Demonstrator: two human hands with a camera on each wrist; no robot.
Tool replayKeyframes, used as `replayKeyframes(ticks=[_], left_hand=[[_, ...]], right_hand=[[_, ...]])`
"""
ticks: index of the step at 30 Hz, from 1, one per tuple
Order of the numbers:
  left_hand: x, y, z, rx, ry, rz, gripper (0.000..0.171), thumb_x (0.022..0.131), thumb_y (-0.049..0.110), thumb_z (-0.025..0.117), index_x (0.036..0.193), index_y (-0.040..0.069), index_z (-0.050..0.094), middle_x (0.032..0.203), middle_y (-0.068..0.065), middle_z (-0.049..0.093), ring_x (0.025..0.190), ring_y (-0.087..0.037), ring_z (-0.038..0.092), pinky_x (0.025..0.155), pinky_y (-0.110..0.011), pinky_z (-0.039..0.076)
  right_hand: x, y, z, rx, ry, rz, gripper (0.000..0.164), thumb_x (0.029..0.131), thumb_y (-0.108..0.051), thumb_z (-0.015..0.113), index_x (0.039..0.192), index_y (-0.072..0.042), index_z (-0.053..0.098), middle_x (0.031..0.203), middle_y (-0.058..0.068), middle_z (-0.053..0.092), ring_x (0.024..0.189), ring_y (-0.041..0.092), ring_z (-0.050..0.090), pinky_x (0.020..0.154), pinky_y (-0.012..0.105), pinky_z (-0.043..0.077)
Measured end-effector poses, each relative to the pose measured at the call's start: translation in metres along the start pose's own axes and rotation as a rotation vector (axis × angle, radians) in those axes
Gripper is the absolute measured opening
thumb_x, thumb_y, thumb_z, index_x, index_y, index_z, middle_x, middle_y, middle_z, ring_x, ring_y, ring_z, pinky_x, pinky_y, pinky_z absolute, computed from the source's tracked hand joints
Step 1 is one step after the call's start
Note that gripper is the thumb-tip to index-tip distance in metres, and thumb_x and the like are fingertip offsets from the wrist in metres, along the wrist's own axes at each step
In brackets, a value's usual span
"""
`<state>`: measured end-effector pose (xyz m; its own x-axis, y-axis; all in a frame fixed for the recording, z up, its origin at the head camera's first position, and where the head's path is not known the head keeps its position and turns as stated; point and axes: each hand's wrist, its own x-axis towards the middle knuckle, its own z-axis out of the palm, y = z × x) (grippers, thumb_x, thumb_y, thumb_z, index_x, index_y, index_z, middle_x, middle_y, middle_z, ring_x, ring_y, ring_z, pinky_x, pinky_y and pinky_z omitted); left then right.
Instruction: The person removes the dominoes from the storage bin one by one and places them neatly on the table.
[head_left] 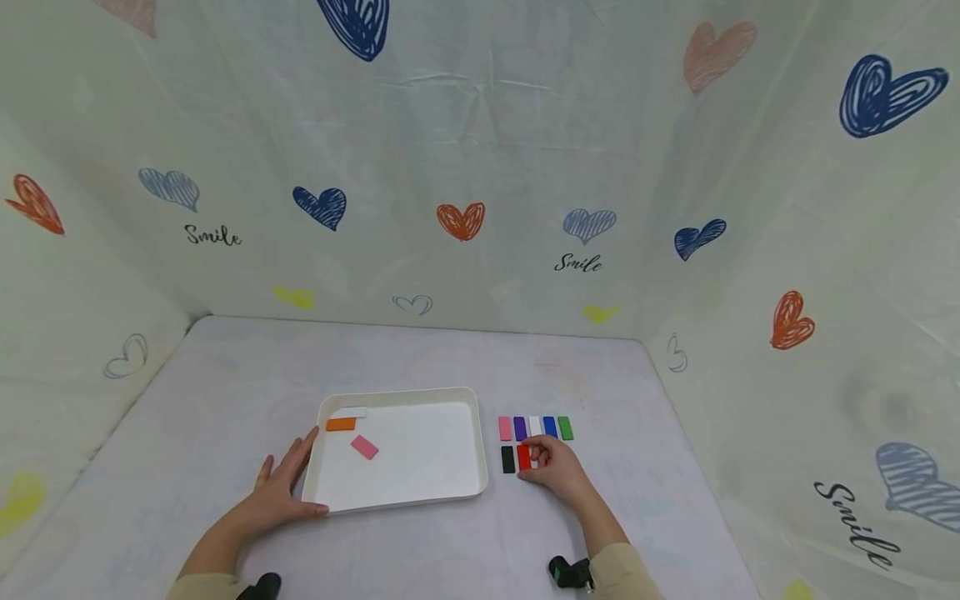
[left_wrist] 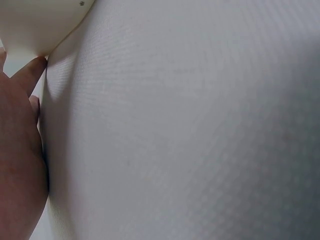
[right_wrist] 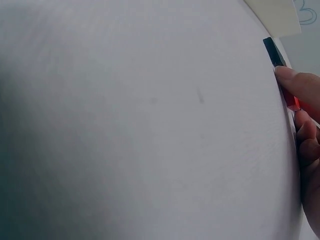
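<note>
My right hand (head_left: 553, 467) pinches a small red block (head_left: 523, 457) on the table, thumb at its near end and fingertips at its far end. A black block (head_left: 507, 459) lies just left of it; in the right wrist view the black block (right_wrist: 273, 51) stands out beyond the thumb. On the left, my left hand (head_left: 273, 496) rests spread against the left end of a white tray (head_left: 482, 442), thumb along the near edge. Inside the tray lie an orange block (head_left: 341, 424), a white block (head_left: 350, 412) and a tilted pink block (head_left: 365, 447).
Beyond the red block runs a row of small blocks: pink (head_left: 505, 428), purple (head_left: 520, 428), white (head_left: 534, 426), blue (head_left: 551, 427) and green (head_left: 566, 428). A pale cloth (head_left: 465, 275) printed with hearts hangs behind and beside the table (head_left: 420, 550).
</note>
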<state>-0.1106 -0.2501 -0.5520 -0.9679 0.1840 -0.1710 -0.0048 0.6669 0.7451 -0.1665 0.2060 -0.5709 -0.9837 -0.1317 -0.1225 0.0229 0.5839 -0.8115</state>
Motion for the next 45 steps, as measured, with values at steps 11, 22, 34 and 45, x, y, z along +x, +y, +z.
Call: replayKeyframes(ticks=[11,22,34,45], left_hand=[[-0.001,0.000,0.001,0.000,-0.004,-0.007,0.126,0.063,0.042,0.087,0.155,0.008,0.009,0.153,-0.035,0.014,0.141,-0.052,-0.001,0.106,-0.061,-0.022],[0.000,0.003,-0.002,-0.003,-0.002,-0.005,0.125,0.062,0.041,0.088,0.155,0.007,0.010,0.154,-0.034,0.013,0.141,-0.052,-0.001,0.106,-0.061,-0.022],[0.001,0.003,-0.002,0.020,-0.015,-0.028,0.128,0.063,0.043,0.087,0.156,0.008,0.007,0.154,-0.034,0.013,0.142,-0.051,-0.002,0.106,-0.061,-0.022],[0.000,0.002,0.000,0.013,-0.015,-0.027,0.130,0.061,0.042,0.089,0.156,0.009,0.006,0.154,-0.034,0.012,0.142,-0.051,-0.003,0.106,-0.061,-0.022]], right_hand=[[-0.001,0.000,0.000,0.001,0.005,-0.003,0.047,0.072,-0.009,0.087,0.114,-0.005,0.066,0.081,0.002,0.051,0.071,0.017,0.047,0.055,0.021,0.040],[0.001,-0.001,-0.004,0.028,-0.004,-0.027,0.049,0.072,-0.012,0.087,0.116,-0.005,0.065,0.083,0.002,0.052,0.072,0.017,0.048,0.057,0.022,0.043],[0.004,-0.045,0.005,0.102,-0.043,-0.112,0.053,0.073,-0.008,0.086,0.120,-0.001,0.064,0.085,0.006,0.055,0.069,0.016,0.047,0.054,0.022,0.042],[0.017,-0.095,0.037,0.158,-0.127,-0.193,0.051,0.076,-0.011,0.084,0.122,-0.003,0.064,0.099,0.011,0.061,0.072,0.013,0.050,0.057,0.019,0.043]])
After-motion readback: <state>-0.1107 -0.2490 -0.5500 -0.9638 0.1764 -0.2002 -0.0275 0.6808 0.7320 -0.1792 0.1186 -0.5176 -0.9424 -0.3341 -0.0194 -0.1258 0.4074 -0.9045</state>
